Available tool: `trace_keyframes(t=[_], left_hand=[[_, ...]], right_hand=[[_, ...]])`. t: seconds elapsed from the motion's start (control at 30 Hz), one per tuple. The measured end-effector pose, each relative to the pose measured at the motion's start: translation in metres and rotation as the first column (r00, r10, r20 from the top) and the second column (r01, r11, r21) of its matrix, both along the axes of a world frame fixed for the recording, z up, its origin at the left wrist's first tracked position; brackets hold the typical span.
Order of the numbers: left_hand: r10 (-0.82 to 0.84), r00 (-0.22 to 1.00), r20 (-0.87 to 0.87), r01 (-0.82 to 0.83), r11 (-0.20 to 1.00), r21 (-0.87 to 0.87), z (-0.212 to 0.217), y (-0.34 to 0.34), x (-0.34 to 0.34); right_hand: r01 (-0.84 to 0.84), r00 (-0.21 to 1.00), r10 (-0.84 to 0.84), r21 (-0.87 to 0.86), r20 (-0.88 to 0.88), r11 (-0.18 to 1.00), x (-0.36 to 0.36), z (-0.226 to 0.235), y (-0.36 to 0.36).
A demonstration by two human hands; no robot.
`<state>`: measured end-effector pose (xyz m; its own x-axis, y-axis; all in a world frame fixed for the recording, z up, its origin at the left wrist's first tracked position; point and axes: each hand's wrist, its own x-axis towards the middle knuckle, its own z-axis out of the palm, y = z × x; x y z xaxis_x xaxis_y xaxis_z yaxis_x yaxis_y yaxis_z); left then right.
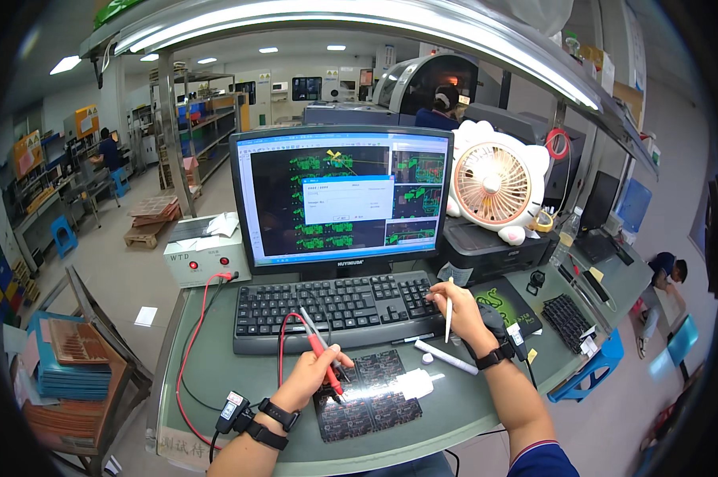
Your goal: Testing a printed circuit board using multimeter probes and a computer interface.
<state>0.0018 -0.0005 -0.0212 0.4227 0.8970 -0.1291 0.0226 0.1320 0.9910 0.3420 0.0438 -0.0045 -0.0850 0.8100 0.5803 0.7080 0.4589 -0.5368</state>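
Note:
My left hand is closed around a red test probe, and a grey-and-black probe passes through the same grip. The red probe slants down over a dark circuit board panel lying on the green bench mat. In my right hand a thin white pen-like stick stands nearly upright, its lower end near the mat. That hand's fingers are over the number pad of a black keyboard. Beside the board lie a white tube-shaped marker and a small white cap.
Behind the keyboard stands a monitor showing a green board layout. A white test box with a red lead is at left. A cat-shaped fan sits on a black printer. A mouse pad lies at right; people are farther off.

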Motion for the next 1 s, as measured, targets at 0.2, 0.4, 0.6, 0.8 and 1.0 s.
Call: trace_keyframes(t=[0.2,0.4,0.6,0.8,1.0], left_hand=[[0.015,1.0,0.013,-0.015,1.0,0.01,0.008,-0.003,0.001],[0.071,0.997,0.033,-0.071,0.997,0.01,0.008,-0.004,0.003],[0.072,0.993,0.093,-0.073,0.997,0.012,0.003,0.0,-0.001],[0.066,0.994,0.082,-0.068,0.998,0.014,-0.002,-0.001,-0.001],[0.042,0.996,0.074,-0.042,0.999,0.008,-0.002,-0.001,0.001]], right_hand=[[0.083,0.994,-0.084,0.022,0.07,0.996,-0.003,0.004,-0.007],[-0.104,0.995,0.104,0.033,0.005,0.994,-0.042,0.035,0.02],[-0.258,0.958,0.274,-0.161,0.082,0.953,-0.075,0.023,0.057],[-0.19,0.908,0.185,-0.025,0.376,0.981,-0.091,0.018,0.069],[-0.183,0.959,0.182,-0.015,0.218,0.983,-0.06,0.024,0.059]])
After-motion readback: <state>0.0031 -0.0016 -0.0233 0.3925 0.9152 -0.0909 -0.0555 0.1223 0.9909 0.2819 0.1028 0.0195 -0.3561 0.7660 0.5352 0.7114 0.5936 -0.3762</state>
